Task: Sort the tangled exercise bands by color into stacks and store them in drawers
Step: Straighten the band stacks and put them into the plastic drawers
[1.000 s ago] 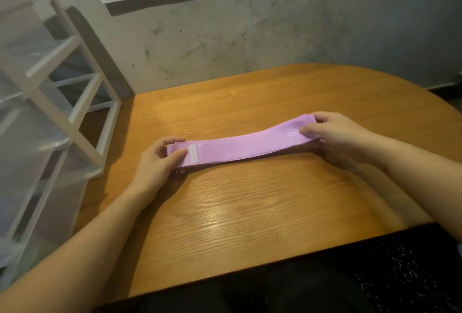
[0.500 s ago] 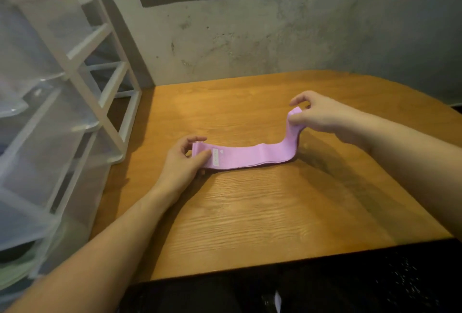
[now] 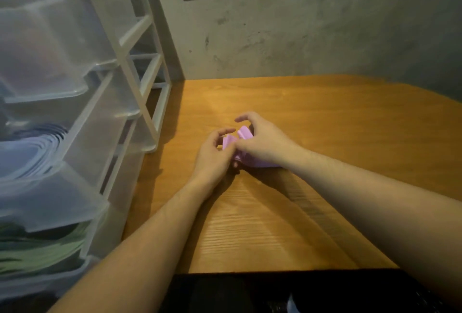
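Note:
A pink exercise band [image 3: 243, 135] lies folded over on itself on the wooden table [image 3: 325, 118], mostly hidden under my hands. My left hand [image 3: 215, 155] grips its left end with curled fingers. My right hand [image 3: 260, 142] has come across and pinches the other end down on top of the first. Only small pink folds show between and under the fingers.
A white-framed drawer unit [image 3: 140, 68] with clear plastic drawers stands at the table's left. One drawer [image 3: 32, 152] holds bluish bands, a lower drawer [image 3: 45, 250] holds green ones. A concrete wall runs behind the table; the table's near edge meets a dark surface.
The right hand has carried its end of the band leftwards over to the left hand, folding the band in half. The view has swung left, showing more of the drawers.

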